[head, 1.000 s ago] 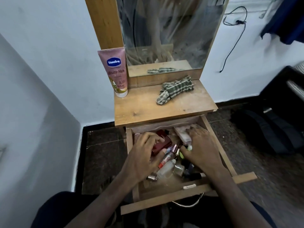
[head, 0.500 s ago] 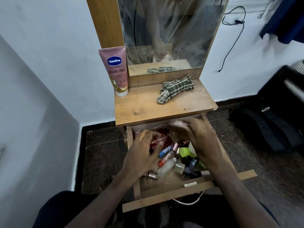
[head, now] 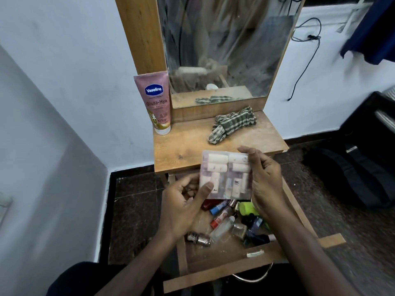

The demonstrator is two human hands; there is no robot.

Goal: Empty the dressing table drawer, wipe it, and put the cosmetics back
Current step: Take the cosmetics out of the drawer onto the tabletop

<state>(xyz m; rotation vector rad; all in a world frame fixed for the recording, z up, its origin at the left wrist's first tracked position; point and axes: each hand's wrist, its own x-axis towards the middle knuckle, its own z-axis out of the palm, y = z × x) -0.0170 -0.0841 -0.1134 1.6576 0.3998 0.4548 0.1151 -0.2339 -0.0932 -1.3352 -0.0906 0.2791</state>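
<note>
Both hands grip a clear pouch (head: 226, 175) of small tubes, held up over the back of the open drawer (head: 224, 272), at the counter's (head: 181, 150) front edge. Left hand (head: 183, 207) pinches its lower left corner, thumb on the front; right hand (head: 267, 184) curls round its right side. Below, bottles (head: 224, 223) lie jumbled in the drawer's middle. On the counter, a pink lotion tube (head: 157, 103) stands at the back left corner and a checked cloth (head: 232, 124) lies near the back right, under the mirror (head: 224, 45).
</note>
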